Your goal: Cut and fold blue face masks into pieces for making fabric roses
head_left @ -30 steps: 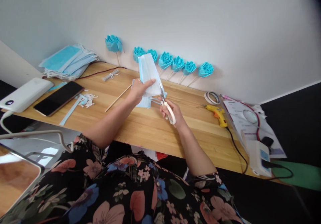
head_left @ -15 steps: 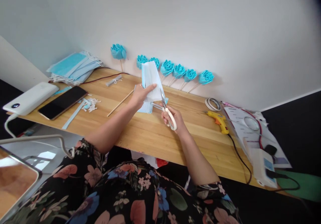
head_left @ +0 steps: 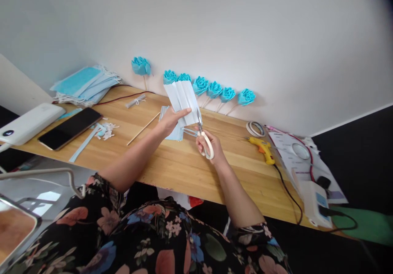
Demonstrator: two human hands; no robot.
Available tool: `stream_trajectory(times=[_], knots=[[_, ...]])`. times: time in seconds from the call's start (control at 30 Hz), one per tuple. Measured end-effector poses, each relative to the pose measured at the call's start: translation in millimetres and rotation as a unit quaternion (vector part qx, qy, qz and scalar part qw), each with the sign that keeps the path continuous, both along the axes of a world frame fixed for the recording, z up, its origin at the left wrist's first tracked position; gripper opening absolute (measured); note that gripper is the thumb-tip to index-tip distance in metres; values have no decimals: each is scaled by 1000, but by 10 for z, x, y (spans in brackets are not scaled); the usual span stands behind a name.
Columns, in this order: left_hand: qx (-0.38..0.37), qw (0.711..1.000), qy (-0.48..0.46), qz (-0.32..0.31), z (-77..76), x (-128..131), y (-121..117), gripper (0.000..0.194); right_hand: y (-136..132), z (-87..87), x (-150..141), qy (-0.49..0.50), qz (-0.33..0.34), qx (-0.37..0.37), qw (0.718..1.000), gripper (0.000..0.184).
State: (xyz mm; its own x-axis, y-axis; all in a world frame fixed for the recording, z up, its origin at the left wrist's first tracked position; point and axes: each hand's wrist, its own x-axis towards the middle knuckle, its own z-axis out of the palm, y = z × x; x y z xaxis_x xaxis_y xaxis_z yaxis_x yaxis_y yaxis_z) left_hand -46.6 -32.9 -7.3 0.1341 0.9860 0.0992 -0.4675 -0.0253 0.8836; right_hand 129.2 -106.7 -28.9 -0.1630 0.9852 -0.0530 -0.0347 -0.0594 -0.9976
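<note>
With the fingers of my left hand [head_left: 170, 122] I pinch the lower part of a pleated face mask [head_left: 180, 98], thumb on its white side, most of it standing beyond them. My right hand [head_left: 214, 146] has its fingers curled around white-handled scissors [head_left: 210, 146], blades at the mask's right edge, above the table [head_left: 172, 163].

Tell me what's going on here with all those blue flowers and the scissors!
The person's left hand holds up a pleated mask piece, and the right hand holds white-handled scissors, with the blades at the piece's edge. Another light-blue piece lies beneath on the wooden table. Seven blue flowers stand along the wall behind. A stack of masks and some small scraps lie to the left, and a yellow glue gun lies to the right.
</note>
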Motion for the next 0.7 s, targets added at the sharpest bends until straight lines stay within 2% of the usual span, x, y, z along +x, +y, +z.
stream_trajectory(times=[0.17, 0.33, 0.47, 0.7], knots=[[10, 1000, 16, -22, -65, 42, 10, 53, 5, 5, -12, 0, -9, 0, 1000, 57], [4, 1000, 25, -4, -127, 65, 18, 51, -11, 57, -35, 1, 1, -19, 1000, 53], [11, 1000, 18, -4, -125, 61, 8, 48, -16, 57, -24, -7, 22, -7, 1000, 54], [42, 997, 45, -49, -106, 57, -22, 45, 21, -25, 14, -19, 47, 25, 998, 54]])
